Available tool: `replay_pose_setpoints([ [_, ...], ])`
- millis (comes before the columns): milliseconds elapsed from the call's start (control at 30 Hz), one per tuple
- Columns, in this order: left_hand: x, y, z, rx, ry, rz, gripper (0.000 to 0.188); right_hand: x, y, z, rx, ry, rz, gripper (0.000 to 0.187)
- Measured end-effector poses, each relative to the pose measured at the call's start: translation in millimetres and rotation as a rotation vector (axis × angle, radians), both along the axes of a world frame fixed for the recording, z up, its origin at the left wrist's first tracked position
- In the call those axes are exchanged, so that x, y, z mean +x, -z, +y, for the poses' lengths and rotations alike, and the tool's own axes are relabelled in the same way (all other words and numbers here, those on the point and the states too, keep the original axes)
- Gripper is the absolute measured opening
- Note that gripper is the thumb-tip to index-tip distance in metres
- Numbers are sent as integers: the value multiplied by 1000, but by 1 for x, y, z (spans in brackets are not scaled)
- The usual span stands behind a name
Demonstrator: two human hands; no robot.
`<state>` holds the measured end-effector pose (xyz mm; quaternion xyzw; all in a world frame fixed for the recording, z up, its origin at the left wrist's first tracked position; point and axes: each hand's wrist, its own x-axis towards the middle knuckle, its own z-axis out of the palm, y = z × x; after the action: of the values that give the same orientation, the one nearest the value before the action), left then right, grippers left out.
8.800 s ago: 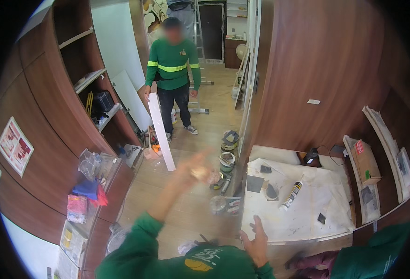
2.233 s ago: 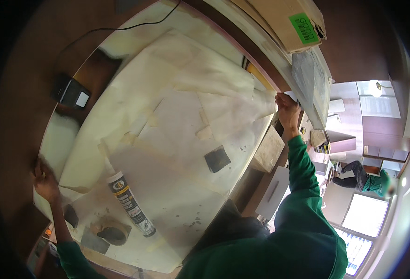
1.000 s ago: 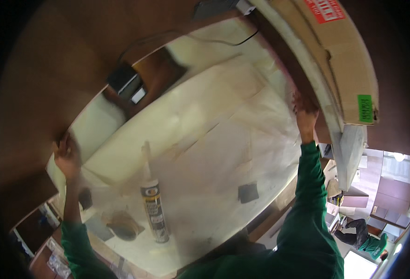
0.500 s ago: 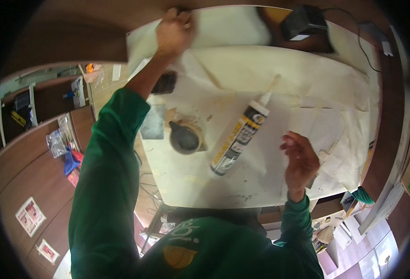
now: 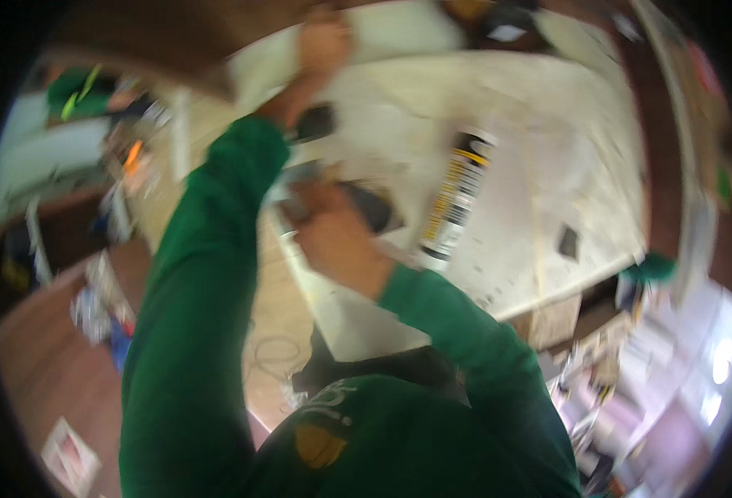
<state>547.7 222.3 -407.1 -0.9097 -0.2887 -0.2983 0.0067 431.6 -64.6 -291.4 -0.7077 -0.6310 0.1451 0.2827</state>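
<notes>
At the far edge of the white-covered table [image 5: 549, 166], my left hand [image 5: 324, 46] is raised against the rim of a dark brown panel [image 5: 158, 33]. Blur hides what its fingers do. My right hand [image 5: 341, 241] reaches across to the left side, its fingertips over a grey flat piece [image 5: 300, 173]; whether they grip it is smeared by motion. Partly behind that hand sits a dark round bowl [image 5: 370, 206]. A white, black and yellow sealant cartridge [image 5: 457, 199] lies slantwise right of the bowl. Beside my left wrist rests a small dark block [image 5: 314, 122].
A small dark square [image 5: 568, 241] lies on the table's right part. A black box [image 5: 507, 25] stands at the far edge. Brown cabinets [image 5: 67, 307] and open shelves line the left. Another person's green sleeve [image 5: 80, 91] shows at the far left.
My right hand has crossed from right of the cartridge to the grey piece by the bowl. My left hand stays at the panel. The whole view has shifted, and another person's sleeve has appeared.
</notes>
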Motion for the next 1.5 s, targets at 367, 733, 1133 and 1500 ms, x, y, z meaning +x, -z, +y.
replay_pose_setpoints([
  [367, -11, -25, -17, -5, -49, 39, 21, -86, 39, 19, -96, 237, -254, 40],
  [733, -11, -24, -8, -34, -118, 82, 20, -81, 47, 31, -42, 247, -65, 27],
  [1133, -9, -37, -20, -7, -115, 81, 21, -43, 57, 56, -40, 425, -201, 23],
  [1500, -4, -39, -30, -10, -99, 42, 17, -37, 98, 94, 23, 357, -180, 9],
])
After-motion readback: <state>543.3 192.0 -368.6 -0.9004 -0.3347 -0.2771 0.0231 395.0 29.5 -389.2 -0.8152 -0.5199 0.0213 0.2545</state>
